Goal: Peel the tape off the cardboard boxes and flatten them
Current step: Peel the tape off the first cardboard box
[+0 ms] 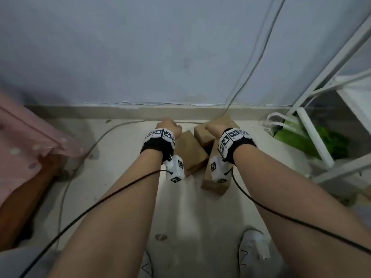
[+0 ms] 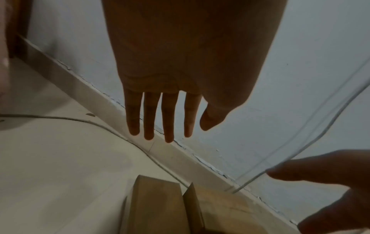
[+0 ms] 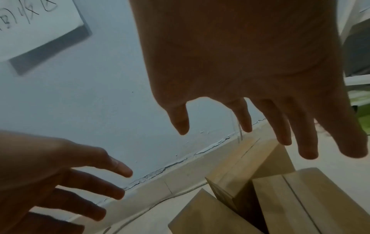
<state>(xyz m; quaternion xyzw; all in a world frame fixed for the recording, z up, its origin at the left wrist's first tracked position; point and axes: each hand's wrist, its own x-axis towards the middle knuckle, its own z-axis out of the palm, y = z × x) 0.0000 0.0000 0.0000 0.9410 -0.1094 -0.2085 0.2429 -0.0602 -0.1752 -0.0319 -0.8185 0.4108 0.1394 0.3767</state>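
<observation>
Three brown cardboard boxes lie together on the pale floor near the wall: a left box [image 1: 190, 151], a far box [image 1: 212, 129] and a near box [image 1: 214, 183]. My left hand [image 1: 168, 125] hovers above the floor just left of them, fingers straight and spread, holding nothing [image 2: 160, 117]. My right hand [image 1: 215, 128] hangs over the far box with fingers loosely spread and empty [image 3: 260, 126]. The boxes also show in the right wrist view, the far box [image 3: 250, 158] below the fingertips. No tape can be made out.
A grey wall and skirting board [image 1: 140, 112] run right behind the boxes. Two cables [image 1: 251, 63] hang down the wall and trail over the floor. A white metal rack [image 1: 321, 109] with a green bag [image 1: 297, 135] stands right; pink cloth [image 1: 30, 141] lies left. My shoes [image 1: 253, 249] are near.
</observation>
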